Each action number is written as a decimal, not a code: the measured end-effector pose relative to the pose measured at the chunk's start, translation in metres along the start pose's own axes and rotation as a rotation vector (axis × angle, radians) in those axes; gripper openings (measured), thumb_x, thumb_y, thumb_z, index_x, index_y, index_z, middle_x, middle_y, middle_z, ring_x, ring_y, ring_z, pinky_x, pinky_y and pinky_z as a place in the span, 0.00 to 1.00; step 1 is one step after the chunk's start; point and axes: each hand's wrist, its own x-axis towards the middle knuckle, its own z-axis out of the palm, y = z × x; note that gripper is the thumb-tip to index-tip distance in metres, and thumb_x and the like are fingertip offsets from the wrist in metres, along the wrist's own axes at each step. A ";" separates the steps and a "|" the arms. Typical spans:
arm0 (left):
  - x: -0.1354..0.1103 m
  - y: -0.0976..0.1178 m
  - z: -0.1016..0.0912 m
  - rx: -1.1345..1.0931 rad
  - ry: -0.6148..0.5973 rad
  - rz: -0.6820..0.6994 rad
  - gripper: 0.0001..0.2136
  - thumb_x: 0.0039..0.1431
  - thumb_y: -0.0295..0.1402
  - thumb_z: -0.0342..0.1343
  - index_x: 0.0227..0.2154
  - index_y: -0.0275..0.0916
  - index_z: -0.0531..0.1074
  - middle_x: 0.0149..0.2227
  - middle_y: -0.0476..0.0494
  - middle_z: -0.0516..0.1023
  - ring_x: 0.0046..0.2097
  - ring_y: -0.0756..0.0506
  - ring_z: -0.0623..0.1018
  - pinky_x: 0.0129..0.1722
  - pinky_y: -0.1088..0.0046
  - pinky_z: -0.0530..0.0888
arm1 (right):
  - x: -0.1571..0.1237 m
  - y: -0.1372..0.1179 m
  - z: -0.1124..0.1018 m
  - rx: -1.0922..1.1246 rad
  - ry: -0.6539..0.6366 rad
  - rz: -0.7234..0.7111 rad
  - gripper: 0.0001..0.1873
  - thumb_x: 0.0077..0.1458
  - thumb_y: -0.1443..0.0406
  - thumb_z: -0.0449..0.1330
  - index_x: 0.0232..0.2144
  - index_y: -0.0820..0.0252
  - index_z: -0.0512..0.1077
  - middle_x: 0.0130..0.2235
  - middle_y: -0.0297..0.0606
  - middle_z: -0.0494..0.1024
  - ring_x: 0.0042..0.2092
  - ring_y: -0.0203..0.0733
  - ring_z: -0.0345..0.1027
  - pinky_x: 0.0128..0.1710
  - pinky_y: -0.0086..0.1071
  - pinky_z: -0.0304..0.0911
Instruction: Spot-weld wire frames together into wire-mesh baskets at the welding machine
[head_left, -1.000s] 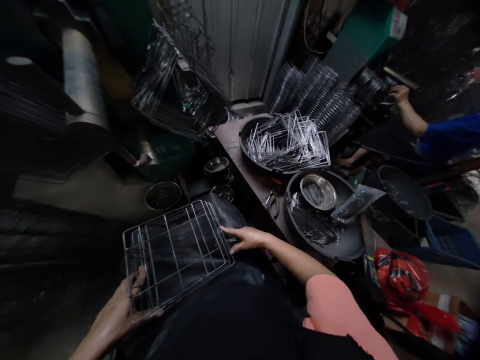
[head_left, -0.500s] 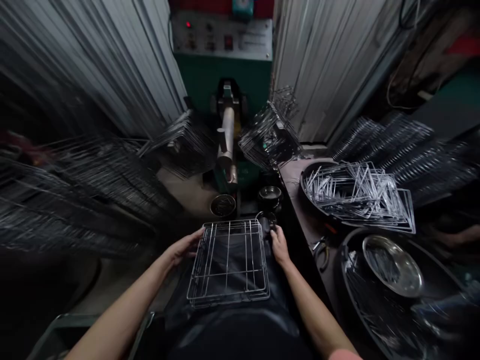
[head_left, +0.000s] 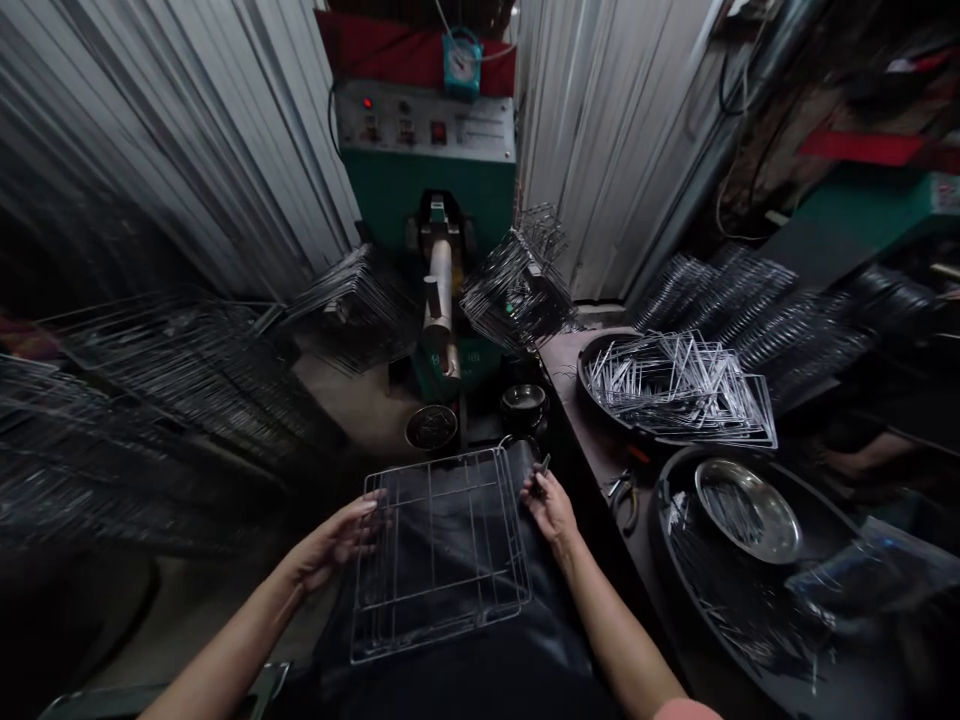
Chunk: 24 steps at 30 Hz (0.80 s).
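Observation:
A square wire rack (head_left: 433, 583), with two layers of thin metal rods, lies tilted on my dark apron (head_left: 442, 530). My left hand (head_left: 336, 540) is at its left edge, fingers loosely spread, the tips overlapping the wires. Just off the rack's upper right corner is my right hand (head_left: 552, 510), closed around a small dark metal tool (head_left: 545, 464). Only a pointed tip of it shows, so its kind is unclear. Beyond the rack stands a green machine (head_left: 442, 175) with a light cylindrical arm (head_left: 439, 280) pointing towards me.
Wire frames (head_left: 352, 310) hang left of the arm, more frames (head_left: 514, 290) right. On the right, a black pan (head_left: 585, 385) holds bent wires; a larger tray (head_left: 660, 540) holds a steel bowl (head_left: 787, 540) and rods. Pliers (head_left: 628, 510) lie nearby. Another person's hand (head_left: 874, 455) shows far right.
The view has tipped up and shifted right. The rack has turned slightly, its right side now higher. My right hand has lifted a small tool clear beside the rack; my left fingers have loosened.

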 end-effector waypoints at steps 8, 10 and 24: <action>-0.019 -0.016 -0.006 -0.232 0.106 0.092 0.22 0.44 0.37 0.59 0.44 0.36 0.67 0.39 0.38 0.77 0.43 0.39 0.76 0.38 0.63 0.73 | -0.053 0.045 -0.004 -0.001 -0.040 0.132 0.14 0.39 0.65 0.65 0.33 0.60 0.71 0.24 0.29 0.70 0.22 0.30 0.60 0.22 0.24 0.57; -0.026 -0.016 -0.003 -0.220 0.119 0.112 0.21 0.44 0.37 0.59 0.43 0.36 0.67 0.39 0.38 0.76 0.43 0.40 0.75 0.38 0.65 0.73 | -0.061 0.049 -0.002 -0.020 -0.035 0.165 0.16 0.38 0.64 0.65 0.33 0.60 0.71 0.24 0.29 0.70 0.23 0.31 0.62 0.24 0.25 0.60; -0.053 -0.039 0.009 -0.216 0.127 0.160 0.30 0.39 0.45 0.62 0.48 0.45 0.64 0.43 0.43 0.75 0.49 0.37 0.72 0.38 0.64 0.74 | -0.049 0.017 -0.007 0.049 0.049 0.217 0.11 0.36 0.68 0.65 0.27 0.62 0.70 0.20 0.29 0.69 0.21 0.29 0.60 0.16 0.21 0.51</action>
